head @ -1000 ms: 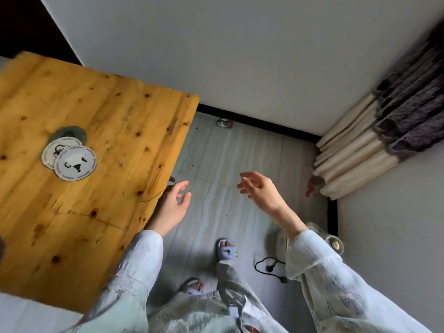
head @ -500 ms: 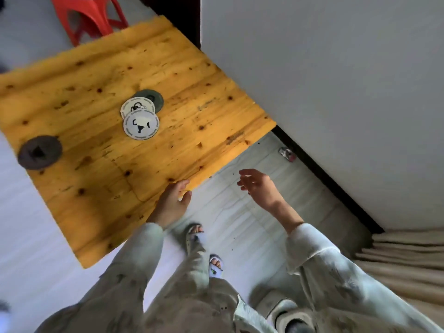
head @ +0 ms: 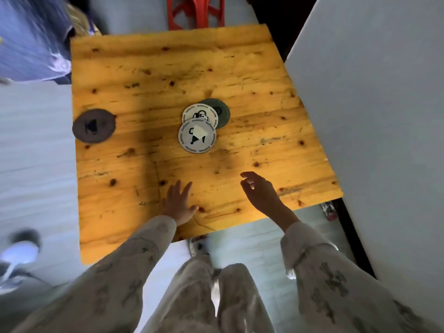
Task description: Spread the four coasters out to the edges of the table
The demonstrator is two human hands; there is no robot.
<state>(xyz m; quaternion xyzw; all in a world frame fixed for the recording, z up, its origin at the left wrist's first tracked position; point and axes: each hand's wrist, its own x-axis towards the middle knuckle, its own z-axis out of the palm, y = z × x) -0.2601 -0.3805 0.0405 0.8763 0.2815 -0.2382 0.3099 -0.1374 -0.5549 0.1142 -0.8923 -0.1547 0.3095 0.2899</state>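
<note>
both hands [head: 179,204] empty, coasters [head: 197,136] beyond reach

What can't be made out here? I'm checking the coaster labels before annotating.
- Head view: the dark green coaster is half covered by the white coaster, itself overlapped by the front coaster.
- Rim lettering: too small, blurred.
- Red stool: cut off by the top edge.

My left hand [head: 179,203] lies palm down, fingers spread and pointing away from me, with nothing in its grip. My right hand [head: 260,192] hangs raised, wrist bent, fingers loosely curled toward the thumb, also holding nothing. Both forearms reach forward in pale patterned sleeves [head: 134,258], the right one angled inward.
</note>
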